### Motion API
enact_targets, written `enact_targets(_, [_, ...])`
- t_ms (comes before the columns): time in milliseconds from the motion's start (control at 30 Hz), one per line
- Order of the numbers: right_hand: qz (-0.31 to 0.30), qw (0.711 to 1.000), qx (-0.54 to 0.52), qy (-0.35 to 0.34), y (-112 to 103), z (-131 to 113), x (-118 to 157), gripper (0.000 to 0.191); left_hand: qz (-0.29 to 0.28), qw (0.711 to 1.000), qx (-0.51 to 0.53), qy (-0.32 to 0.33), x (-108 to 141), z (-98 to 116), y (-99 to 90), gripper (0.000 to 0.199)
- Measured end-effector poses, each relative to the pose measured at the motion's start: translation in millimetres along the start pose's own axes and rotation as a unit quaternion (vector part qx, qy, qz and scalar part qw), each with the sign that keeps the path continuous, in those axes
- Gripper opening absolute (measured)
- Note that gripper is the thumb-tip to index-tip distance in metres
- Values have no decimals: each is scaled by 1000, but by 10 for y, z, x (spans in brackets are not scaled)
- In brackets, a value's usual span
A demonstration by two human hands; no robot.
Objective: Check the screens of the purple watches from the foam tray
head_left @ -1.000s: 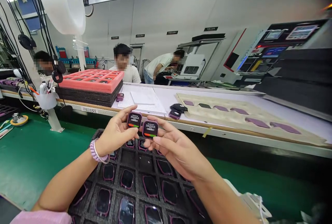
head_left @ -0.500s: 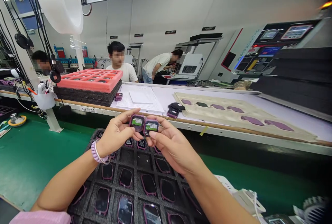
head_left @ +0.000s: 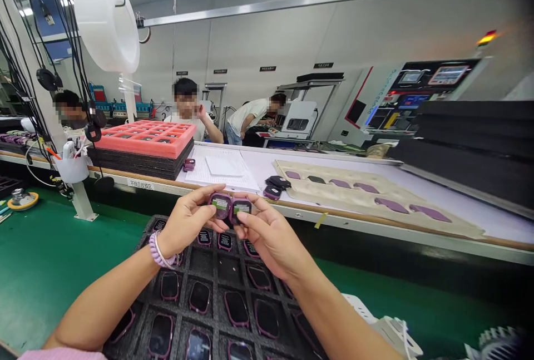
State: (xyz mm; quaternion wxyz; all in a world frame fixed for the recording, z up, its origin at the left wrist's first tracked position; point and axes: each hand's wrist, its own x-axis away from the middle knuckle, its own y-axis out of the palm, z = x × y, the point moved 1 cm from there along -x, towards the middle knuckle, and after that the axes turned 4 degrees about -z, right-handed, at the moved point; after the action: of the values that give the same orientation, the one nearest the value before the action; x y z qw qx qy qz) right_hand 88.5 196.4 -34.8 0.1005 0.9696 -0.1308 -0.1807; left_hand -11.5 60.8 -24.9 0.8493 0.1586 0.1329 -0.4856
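Both screens (head_left: 219,203) face us, apparently for reading: our left hand (head_left: 183,225) pinches the nine-o'clock watch (head_left: 220,207), our right hand (head_left: 273,237) the three-o'clock watch (head_left: 240,207); the foam tray (head_left: 201,261) lies at six o'clock.

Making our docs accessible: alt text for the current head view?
A person's left hand and right hand each hold a purple-rimmed watch, side by side, screens lit, above a black foam tray of similar watches. Behind, a shelf carries a red foam tray and a beige tray of mostly purple pieces; three people are beyond.
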Motion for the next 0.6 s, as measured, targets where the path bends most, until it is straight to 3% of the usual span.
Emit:
enact_targets(300, [-17,995,-20,-99,29,-514,-422,37,-5,996,32,87,-395,444,34,52])
enact_targets(433, [-11,991,-24,-129,-21,-503,-445,31,0,995,32,96,-413,398,50,54])
enact_targets(600, [-36,994,-21,-103,-89,-403,-433,37,16,993,-40,111,-397,235,23,58])
